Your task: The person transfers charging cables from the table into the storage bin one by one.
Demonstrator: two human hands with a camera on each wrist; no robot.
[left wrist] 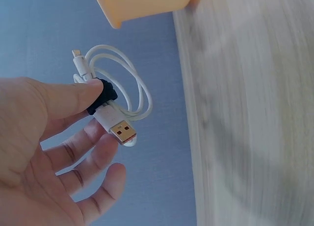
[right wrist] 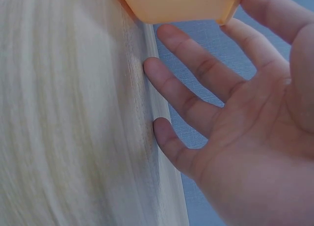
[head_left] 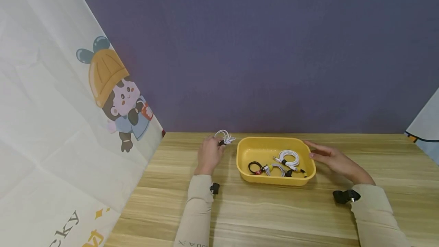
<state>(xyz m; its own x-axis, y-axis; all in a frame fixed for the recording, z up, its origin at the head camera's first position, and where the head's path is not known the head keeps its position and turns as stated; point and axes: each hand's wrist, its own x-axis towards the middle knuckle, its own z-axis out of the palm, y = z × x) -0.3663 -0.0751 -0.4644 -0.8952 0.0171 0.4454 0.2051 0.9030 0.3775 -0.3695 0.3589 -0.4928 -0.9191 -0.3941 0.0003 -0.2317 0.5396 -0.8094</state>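
My left hand [head_left: 209,154] pinches a coiled white USB cable [left wrist: 140,86] by its black cable tie [left wrist: 109,92], thumb on top. Its gold-tipped USB plug [left wrist: 123,131] points down past the fingers in the left wrist view. The cable is held to the left of a yellow plastic basket [head_left: 267,179]. At the basket's right end is my right hand [head_left: 330,159], its fingers spread and fairly straight, fingertips right at the rim. Inside the basket lie a coiled white cable [head_left: 292,153], a small black cable loop [head_left: 250,164] and a grey cable [head_left: 282,169] with a yellow tie.
The basket stands on a wood-grain table [head_left: 274,216], near its back edge. Behind rises a dark blue-grey panel [head_left: 257,48]. A white printed sheet [head_left: 51,125] with a cartoon figure borders the table on the left.
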